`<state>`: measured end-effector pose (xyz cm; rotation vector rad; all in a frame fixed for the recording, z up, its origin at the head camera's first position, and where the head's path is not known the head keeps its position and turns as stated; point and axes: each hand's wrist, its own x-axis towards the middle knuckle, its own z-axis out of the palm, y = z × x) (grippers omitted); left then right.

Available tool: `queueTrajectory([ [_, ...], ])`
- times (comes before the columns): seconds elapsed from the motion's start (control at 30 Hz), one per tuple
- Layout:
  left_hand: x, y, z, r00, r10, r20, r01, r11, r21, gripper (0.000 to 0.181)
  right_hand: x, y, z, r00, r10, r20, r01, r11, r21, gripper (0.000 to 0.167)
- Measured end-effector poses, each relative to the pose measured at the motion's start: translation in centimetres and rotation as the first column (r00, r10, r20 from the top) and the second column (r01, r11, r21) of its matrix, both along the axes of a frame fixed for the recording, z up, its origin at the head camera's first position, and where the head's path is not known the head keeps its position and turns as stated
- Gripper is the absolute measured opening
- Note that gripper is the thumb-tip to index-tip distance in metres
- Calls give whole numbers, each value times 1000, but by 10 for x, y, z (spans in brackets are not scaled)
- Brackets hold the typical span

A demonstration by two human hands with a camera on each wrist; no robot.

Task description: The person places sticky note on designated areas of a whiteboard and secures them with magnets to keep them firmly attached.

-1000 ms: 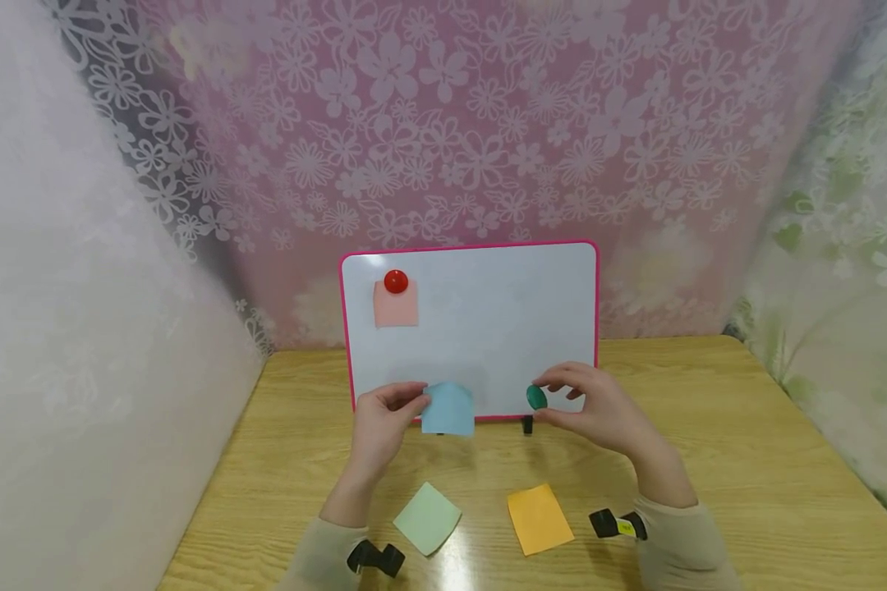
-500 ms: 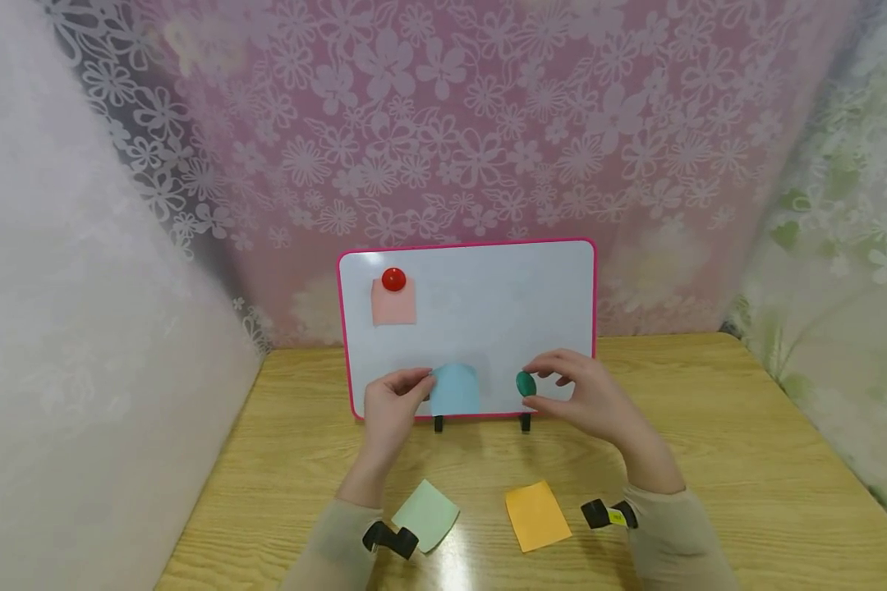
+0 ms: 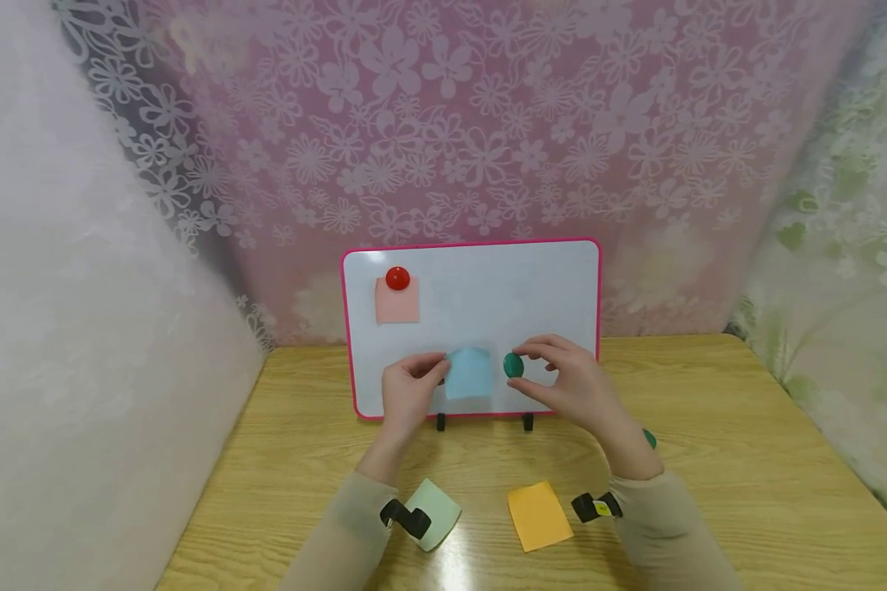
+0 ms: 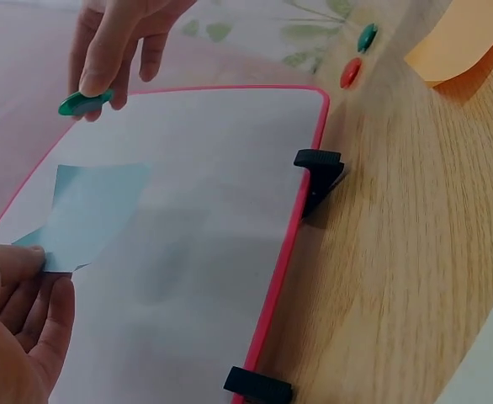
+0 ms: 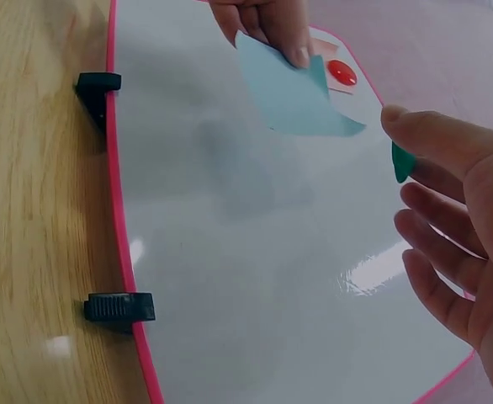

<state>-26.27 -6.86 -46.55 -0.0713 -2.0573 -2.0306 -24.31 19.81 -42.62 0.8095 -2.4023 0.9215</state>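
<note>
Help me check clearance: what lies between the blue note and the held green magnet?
Nothing: the head view shows only whiteboard between blue note and green magnet.

On my head feed I have a pale, wood-grained tabletop (image 3: 754,460), with a bright glare at its near side. Toward the back, a pink-rimmed whiteboard (image 3: 547,287) stands on it on black feet (image 3: 528,422). Nearer me lie a pale green note (image 3: 442,510), turned cornerwise and partly hidden, and, apart from it, an orange note (image 3: 540,516). My left wrist feed shows a red magnet (image 4: 351,73) just beside a green magnet (image 4: 367,38) there.
</note>
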Motion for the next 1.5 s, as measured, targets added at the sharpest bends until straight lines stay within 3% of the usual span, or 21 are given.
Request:
queueTrajectory([
  [0.37,-8,14,-2,1000,-1,-23,0,999,-53,10,-6,-14,-7,989,-52,-137,51,999,-12,46],
  [0.9,-13,28,-9,999,15,-38,-18,998,-62,11,-14,-29,-12,977,-111,-183,112,994,-1,49],
  [1.2,-22,28,2,999,23,-30,-26,995,-96,12,-23,-31,-6,965,-151,-213,168,984,61,49],
  [1.5,-34,24,23,998,45,-46,-51,989,-139,12,-36,-36,10,956,-184,-228,209,974,89,49],
])
